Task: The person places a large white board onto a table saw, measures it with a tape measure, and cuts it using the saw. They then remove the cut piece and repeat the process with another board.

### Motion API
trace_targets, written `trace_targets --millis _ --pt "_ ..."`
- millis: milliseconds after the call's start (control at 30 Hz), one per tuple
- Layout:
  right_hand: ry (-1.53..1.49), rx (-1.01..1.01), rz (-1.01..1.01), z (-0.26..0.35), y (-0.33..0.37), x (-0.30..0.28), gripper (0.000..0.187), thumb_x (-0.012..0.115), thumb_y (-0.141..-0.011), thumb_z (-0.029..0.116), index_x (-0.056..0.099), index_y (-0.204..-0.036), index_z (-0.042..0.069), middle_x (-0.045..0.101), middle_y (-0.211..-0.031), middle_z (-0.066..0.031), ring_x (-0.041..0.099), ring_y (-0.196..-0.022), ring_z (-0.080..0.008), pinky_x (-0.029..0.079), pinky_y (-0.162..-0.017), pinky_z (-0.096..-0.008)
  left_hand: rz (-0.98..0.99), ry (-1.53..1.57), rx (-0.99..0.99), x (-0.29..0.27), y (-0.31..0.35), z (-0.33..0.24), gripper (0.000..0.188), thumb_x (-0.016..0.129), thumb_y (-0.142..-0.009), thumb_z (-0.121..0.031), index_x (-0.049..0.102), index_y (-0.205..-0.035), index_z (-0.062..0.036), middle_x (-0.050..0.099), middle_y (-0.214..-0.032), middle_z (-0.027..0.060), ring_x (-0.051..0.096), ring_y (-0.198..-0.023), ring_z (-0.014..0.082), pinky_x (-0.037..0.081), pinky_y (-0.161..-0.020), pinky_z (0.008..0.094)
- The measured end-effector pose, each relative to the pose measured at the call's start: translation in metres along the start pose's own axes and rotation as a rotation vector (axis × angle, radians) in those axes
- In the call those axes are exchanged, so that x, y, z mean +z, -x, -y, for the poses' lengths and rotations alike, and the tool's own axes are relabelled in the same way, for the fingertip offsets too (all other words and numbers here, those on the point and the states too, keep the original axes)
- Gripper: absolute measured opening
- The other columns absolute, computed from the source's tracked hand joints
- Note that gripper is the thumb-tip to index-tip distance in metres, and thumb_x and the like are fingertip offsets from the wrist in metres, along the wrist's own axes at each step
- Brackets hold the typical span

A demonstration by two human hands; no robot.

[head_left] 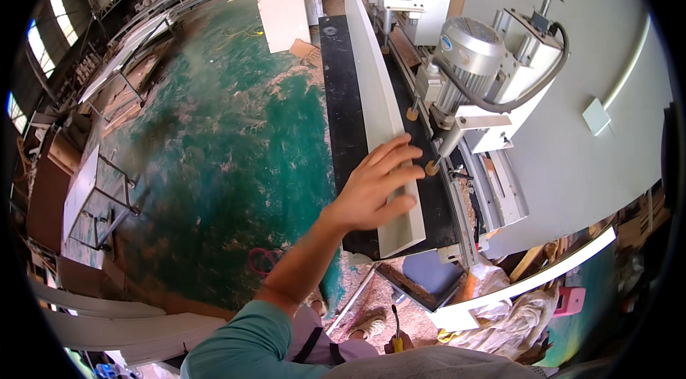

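My left hand (375, 186) reaches over the near end of a long white board (386, 111), its fingers stretched out and slightly apart. It is over or touching the board's top; I cannot tell how firmly. The board lies lengthwise on a black machine bed (344, 115) and seems tilted or on edge. Low in the picture, my right hand (405, 340) is mostly hidden, closed round a screwdriver (397, 343) with a yellow handle and a dark shaft pointing up.
Right of the board stands a machine with silver motors (468, 57) and brass-tipped spindles (431, 167). A grey tray (429, 282) sits below the bed's near end. A wheeled trolley (89, 193) is on the green floor (214, 165) at left. Crumpled plastic sheeting (507, 322) lies at lower right.
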State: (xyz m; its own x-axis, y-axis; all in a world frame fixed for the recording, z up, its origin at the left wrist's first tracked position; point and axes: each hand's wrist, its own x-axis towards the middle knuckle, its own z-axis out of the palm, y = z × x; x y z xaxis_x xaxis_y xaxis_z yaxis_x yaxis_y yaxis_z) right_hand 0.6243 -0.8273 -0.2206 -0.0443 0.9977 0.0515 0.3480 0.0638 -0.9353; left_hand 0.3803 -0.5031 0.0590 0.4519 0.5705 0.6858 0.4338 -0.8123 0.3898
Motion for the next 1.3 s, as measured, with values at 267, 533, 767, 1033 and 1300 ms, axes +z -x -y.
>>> trace_targets --millis 267,533,767,1033,1300 --pt "0.211 -0.051 -0.312 0.115 -0.111 0.094 0.038 0.065 -0.089 0.011 0.052 -0.123 0.001 0.061 -0.083 -0.0135 0.062 -0.072 -0.0246 0.051 -0.067 -0.0364 -0.079 0.035 -0.030 0.005 -0.032 0.138 0.034 0.057 -0.096 -0.036 0.058 -0.119 -0.0119 0.044 -0.141 0.0092 0.027 -0.144 0.0378 0.038 -0.110 0.0468" --pt "0.295 0.154 -0.374 0.197 -0.243 0.180 0.038 0.064 -0.093 0.012 0.055 -0.127 0.000 0.067 -0.086 -0.0134 0.065 -0.075 -0.0215 0.053 -0.069 -0.0341 0.138 -0.043 -0.007 -0.029 -0.047 0.157 0.045 0.053 -0.095 -0.051 0.058 -0.126 -0.0189 0.046 -0.143 0.0039 0.023 -0.147 0.0267 0.040 -0.100 0.0615" --pt "0.161 0.076 -0.330 0.197 -0.294 0.204 0.034 0.066 -0.092 0.009 0.055 -0.123 0.000 0.067 -0.096 -0.0117 0.065 -0.080 -0.0173 0.053 -0.071 -0.0304 0.181 -0.018 -0.021 -0.043 -0.104 0.270 0.073 0.067 -0.078 -0.066 0.054 -0.133 -0.0198 0.039 -0.148 0.0063 0.018 -0.149 0.0282 0.038 -0.099 0.0651" --pt "0.536 -0.232 -0.589 0.326 -0.464 0.154 0.037 0.051 -0.067 -0.019 0.057 -0.099 0.000 0.063 -0.112 -0.0207 0.067 -0.101 -0.0319 0.057 -0.082 -0.0394 0.079 -0.109 0.103 -0.056 -0.188 0.457 0.074 0.065 -0.077 -0.070 0.058 -0.129 -0.0179 0.046 -0.140 0.0059 0.030 -0.143 0.0295 0.047 -0.093 0.0527" --pt "1.169 -0.038 -0.693 0.379 -0.576 0.123 0.023 0.063 -0.068 -0.003 0.055 -0.089 0.001 0.061 -0.131 -0.0135 0.050 -0.130 -0.0387 0.037 -0.108 -0.0533 0.040 -0.081 0.269 -0.059 -0.231 0.535 0.052 0.066 -0.083 -0.058 0.062 -0.120 -0.0218 0.053 -0.128 0.0013 0.040 -0.134 0.0257 0.032 -0.108 0.0574"
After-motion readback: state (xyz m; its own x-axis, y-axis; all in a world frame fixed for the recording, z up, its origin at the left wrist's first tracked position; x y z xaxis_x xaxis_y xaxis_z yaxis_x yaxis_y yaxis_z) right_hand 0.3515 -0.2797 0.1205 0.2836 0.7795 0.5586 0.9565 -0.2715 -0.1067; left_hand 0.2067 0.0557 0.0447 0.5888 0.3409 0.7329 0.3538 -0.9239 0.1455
